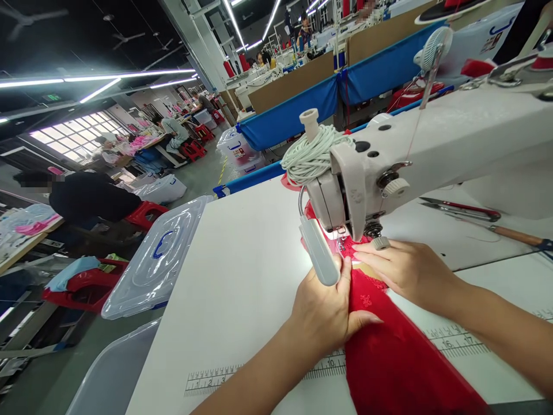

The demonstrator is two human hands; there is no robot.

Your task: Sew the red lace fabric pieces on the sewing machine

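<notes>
A length of red fabric (389,351) with lace at its edge runs from the front of the table up under the needle area of a white sewing machine (466,138). My left hand (322,305) grips its left side, the thumb lying across the cloth and the fingertips close to the presser foot (341,243). From the right, my right hand (410,268) holds the lace part just beside the foot, its fingers close together. A grey lamp head (320,251) hides part of my left fingers. Beige material shows between the hands.
Pale green cord (317,154) is coiled on the machine head. Scissors (460,208) and a wooden-handled tool (514,235) lie behind my right arm. A printed ruler (453,341) crosses the white table (233,282). Clear plastic bins (162,259) stand left; people sit farther off.
</notes>
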